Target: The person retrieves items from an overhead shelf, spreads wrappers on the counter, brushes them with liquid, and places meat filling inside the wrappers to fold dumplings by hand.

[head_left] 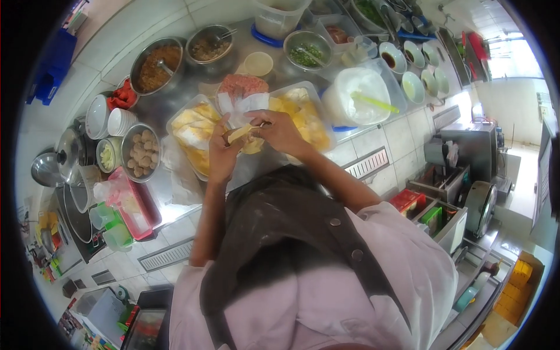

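Note:
Between my two hands is a small pale yellow wonton wrapper (238, 133), folded or bunched, held above the table edge. My left hand (220, 153) pinches its left side, while the fingers of my right hand (282, 133) close on its right side. Whether filling sits inside is hidden. On the left lies a tray of yellow wrappers (191, 125) dusted white. To the right, partly behind my right hand, a clear container (330, 137) holds yellow folded pieces. Just beyond my hands is a mound of pink minced meat (242, 85), with white sheets (245, 105) in front of it.
Steel bowls of brown filling (156, 65), meatballs (142, 153) and chopped green onion (306, 53) surround the work area. A white tub (357, 96) with a green-handled utensil stands right. Several small sauce bowls (413, 87) sit farther right; a pink basket (135, 204) is at left.

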Tool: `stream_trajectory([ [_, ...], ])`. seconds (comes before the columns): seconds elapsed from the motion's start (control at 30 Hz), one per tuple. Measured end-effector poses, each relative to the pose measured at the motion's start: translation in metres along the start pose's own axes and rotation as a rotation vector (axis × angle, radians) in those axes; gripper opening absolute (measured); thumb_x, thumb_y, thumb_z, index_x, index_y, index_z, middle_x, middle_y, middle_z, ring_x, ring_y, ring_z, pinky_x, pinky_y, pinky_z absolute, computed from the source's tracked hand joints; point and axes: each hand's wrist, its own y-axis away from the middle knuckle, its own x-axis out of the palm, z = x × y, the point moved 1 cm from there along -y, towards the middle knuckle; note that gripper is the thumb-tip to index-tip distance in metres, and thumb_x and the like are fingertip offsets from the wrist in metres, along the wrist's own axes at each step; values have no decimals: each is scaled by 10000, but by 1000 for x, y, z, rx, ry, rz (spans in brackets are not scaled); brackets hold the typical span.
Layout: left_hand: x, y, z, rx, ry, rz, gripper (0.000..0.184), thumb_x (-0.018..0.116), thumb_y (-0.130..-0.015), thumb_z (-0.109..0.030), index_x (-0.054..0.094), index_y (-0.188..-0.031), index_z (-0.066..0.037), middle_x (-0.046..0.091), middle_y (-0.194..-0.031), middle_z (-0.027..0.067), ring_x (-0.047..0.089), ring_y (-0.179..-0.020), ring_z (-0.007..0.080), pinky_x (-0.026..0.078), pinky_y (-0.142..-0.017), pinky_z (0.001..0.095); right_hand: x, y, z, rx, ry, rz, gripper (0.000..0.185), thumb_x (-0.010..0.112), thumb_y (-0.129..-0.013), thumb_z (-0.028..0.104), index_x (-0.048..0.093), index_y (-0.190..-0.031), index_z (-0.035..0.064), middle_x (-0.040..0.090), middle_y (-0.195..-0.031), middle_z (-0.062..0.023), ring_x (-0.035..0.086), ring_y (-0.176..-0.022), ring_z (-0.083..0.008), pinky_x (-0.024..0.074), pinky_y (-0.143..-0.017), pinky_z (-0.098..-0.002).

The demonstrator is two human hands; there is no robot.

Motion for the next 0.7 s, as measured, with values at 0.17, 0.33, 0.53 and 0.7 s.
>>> stream_trajectory([
  [0.17, 26, 4, 18, -165, -25, 175, 832, 691, -848, 6, 207, -1522, -52, 635, -1105, 149, 656, -971, 193, 559, -727, 280, -24, 39, -47, 75, -127, -27, 301, 704, -843, 21, 684, -1143, 25, 679, -910, -51, 622, -777, -100, 517, -730, -251],
  [0.33, 69, 18, 21, -546, -118, 502, 807, 716, -866, -86, 221, -1502, -54, 641, -1059, 161, 676, -879, 195, 562, -696, 286, -84, 83, -105, 181, -150, -127, 261, 743, -806, 49, 712, -1064, 21, 701, -806, -70, 643, -756, -104, 511, -698, -272],
  [0.53, 94, 12, 56, -534, -470, 865, 498, 694, -899, -181, 479, -1322, -29, 677, -969, 134, 691, -815, 221, 525, -739, 311, -100, 56, -121, -148, 327, 86, 269, 722, -789, 32, 712, -1051, 94, 698, -840, -130, 675, -792, -264, 517, -723, -346],
  [0.7, 107, 10, 42, 160, -1061, 885, 513, 656, -902, -335, 529, -1311, -54, 621, -1258, 163, 605, -1134, 318, 438, -967, 431, -88, 45, -125, 51, 621, 424, 194, 695, -822, 134, 660, -1004, 76, 684, -924, -128, 653, -887, -330, 505, -796, -406],
])
